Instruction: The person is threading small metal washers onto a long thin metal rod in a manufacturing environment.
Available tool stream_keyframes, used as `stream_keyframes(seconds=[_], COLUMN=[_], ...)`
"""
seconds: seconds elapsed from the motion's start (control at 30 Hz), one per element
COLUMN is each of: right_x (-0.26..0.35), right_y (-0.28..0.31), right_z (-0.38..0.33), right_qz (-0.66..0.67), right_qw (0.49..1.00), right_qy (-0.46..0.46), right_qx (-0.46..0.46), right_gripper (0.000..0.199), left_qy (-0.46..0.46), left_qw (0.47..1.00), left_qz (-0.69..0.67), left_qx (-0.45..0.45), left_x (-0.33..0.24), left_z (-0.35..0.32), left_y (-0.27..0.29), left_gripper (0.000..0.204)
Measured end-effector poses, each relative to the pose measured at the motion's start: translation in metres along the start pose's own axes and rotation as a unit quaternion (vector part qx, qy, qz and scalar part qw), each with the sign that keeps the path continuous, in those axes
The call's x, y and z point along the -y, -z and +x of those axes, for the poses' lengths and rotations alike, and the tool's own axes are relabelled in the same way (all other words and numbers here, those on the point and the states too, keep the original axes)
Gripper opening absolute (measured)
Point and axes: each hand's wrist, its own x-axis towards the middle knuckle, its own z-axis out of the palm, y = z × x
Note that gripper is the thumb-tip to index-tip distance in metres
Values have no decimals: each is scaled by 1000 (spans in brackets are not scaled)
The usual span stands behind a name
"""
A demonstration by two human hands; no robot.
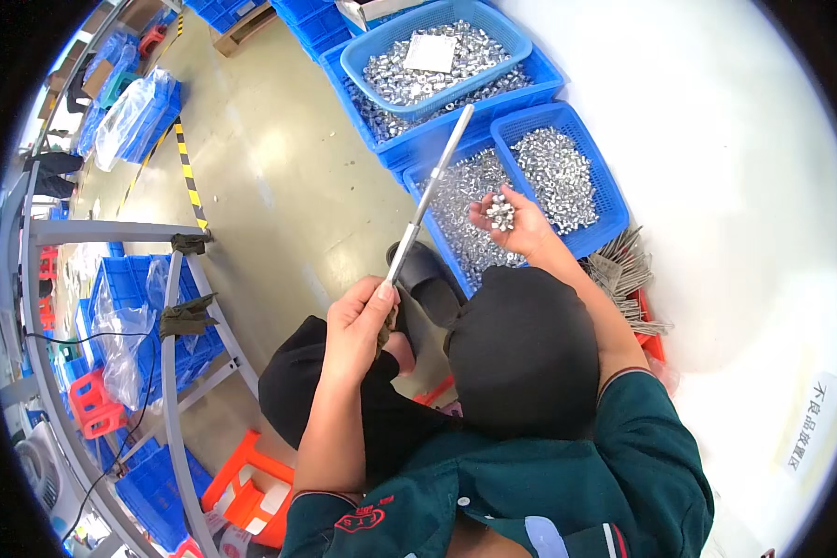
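My left hand [361, 314] is closed around the lower end of a long silver metal rod [434, 179], which slants up and to the right over the crates. The rod looks thicker along its lower stretch and shows joint-like bands. My right hand [527, 229] is cupped palm up, fingers curled, with a small heap of short silver metal pieces [500, 213] in it. It hovers over a blue crate [448, 249] of loose small metal pieces. Beside that heap, a smaller blue basket [614, 197] holds more of them. Their exact kind is too small to make out.
Farther off, a light-blue basket [352, 67] of metal pieces rests on a larger blue crate [378, 139]. A bundle of thin metal rods [626, 272] lies by my right forearm. A grey metal frame [170, 381] and an orange stool [242, 465] stand to my left.
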Motion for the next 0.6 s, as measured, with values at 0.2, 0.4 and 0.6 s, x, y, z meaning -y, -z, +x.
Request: stream_keyframes(seconds=[0.2,0.4,0.6], right_x=[3,4,17], right_y=[-9,-46,-80], right_z=[19,3,-20], right_qz=[-72,-43,-83], right_qw=[992,997,990], right_qy=[34,58,93], right_qx=[-99,-11,-67], right_gripper=[32,30,28], left_qy=[-64,-80,-114], left_qw=[998,996,993], left_qz=[25,31,28], left_qx=[3,10,28], left_x=[0,3,3], left_z=[14,12,14], left_y=[0,3,-1], left_gripper=[25,27,26])
